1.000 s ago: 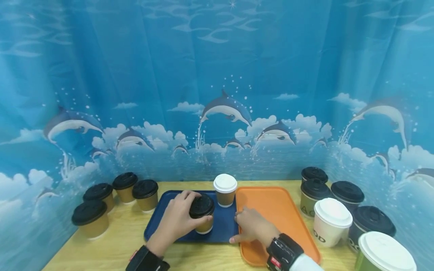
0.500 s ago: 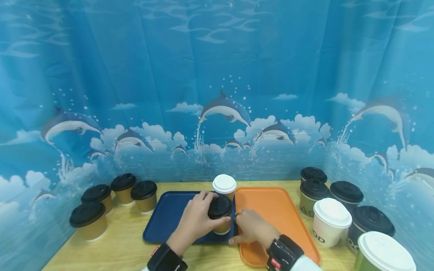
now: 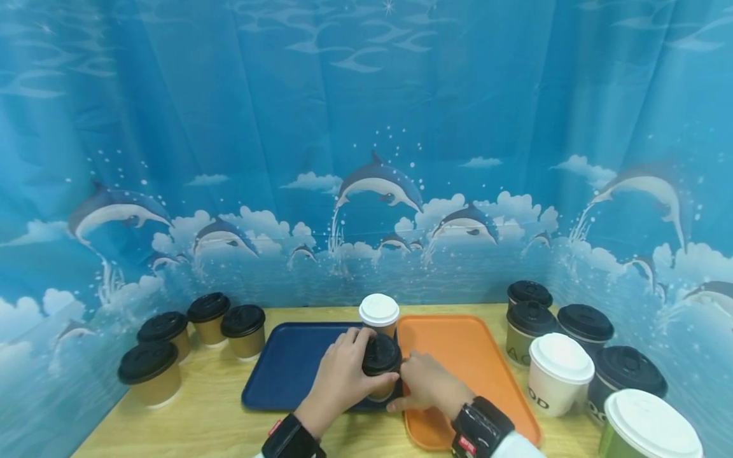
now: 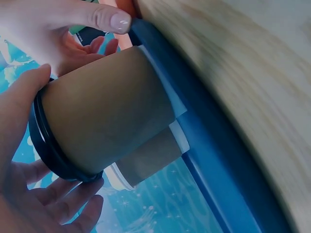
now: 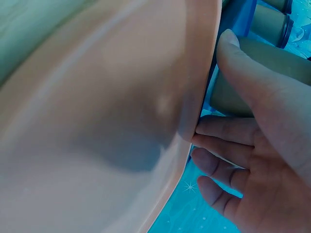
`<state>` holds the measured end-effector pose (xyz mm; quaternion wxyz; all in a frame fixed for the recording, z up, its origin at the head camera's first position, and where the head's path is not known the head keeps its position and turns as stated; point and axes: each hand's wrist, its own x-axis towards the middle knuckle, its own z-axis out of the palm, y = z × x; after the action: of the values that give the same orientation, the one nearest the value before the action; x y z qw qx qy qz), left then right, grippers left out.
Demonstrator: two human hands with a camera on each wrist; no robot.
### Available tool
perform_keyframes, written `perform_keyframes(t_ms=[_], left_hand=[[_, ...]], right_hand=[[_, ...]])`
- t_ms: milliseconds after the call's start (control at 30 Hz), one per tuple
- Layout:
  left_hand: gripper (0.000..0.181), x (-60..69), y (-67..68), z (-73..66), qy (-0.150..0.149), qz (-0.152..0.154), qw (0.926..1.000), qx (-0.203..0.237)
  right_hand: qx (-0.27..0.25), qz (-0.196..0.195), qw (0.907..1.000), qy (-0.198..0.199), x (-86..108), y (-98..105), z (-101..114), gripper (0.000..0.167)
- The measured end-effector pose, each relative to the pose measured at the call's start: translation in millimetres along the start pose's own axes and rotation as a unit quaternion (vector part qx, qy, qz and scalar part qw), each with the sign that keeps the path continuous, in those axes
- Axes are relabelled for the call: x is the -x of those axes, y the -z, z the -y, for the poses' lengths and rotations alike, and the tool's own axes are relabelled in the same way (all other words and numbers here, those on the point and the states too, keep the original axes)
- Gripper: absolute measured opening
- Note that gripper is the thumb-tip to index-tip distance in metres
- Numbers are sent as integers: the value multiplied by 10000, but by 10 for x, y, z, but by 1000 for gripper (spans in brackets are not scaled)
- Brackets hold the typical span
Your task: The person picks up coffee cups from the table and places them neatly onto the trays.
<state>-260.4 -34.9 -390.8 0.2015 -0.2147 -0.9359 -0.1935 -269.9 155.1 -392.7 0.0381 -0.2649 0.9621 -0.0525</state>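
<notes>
My left hand grips a brown paper coffee cup with a black lid, its fingers and thumb around the lid. The cup stands upright at the right side of the blue tray; in the left wrist view the cup's brown wall faces the camera. Just behind it is a brown coffee cup with a white lid. Where the two trays meet, my right hand has its fingertips at the left rim of the orange tray. Its thumb points toward the held cup.
Several brown cups with black lids stand on the wooden table at the left. More cups crowd the right side, among them a white cup and a green one with a white lid. A dolphin-print curtain surrounds the table.
My left hand has moved the black-lidded cup rightward across the blue tray, up beside my right hand. The right hand has stayed nearly still at the orange tray's rim.
</notes>
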Motion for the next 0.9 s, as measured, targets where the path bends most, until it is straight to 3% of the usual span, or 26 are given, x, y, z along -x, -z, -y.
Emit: perform_keyframes(t_ms=[200, 733, 900], left_hand=[[77, -16, 9, -35, -63, 72, 9995, -309], [80, -7, 20, -60, 12, 266, 9978, -612], [91, -9, 44, -83, -23, 317, 9970, -700]], right_hand=[[-153, 1, 9999, -12, 9, -1, -8, 63], [-297, 86, 9995, -41, -2, -19, -25, 60], [-292, 99, 9995, -80, -3, -11, -24, 58]])
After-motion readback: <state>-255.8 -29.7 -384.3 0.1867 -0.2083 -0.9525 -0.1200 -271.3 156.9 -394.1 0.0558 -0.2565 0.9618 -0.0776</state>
